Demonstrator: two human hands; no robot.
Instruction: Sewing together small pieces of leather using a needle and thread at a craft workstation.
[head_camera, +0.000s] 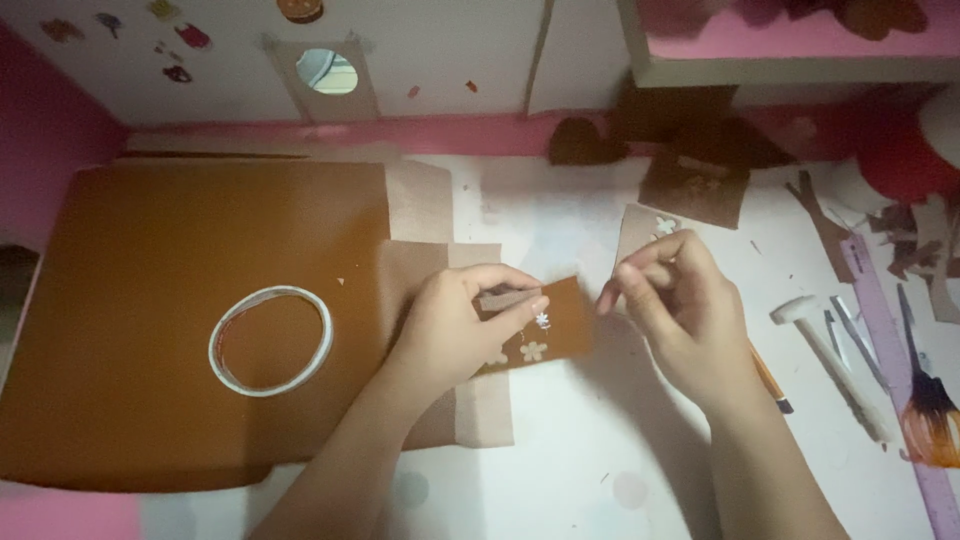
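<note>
Flat under the left hand, the brown flowered piece runs left-right.

White table, large brown sheet, tape ring on it; scraps, brush at right

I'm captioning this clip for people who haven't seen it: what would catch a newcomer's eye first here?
Probably the two hands at the centre: the left hand pinches a small brown card with white flowers, and the right hand hovers close beside its edge. Next, the large brown sheet filling the left of the table, with a white tape ring lying on it. A paintbrush lies at the far right.
</note>
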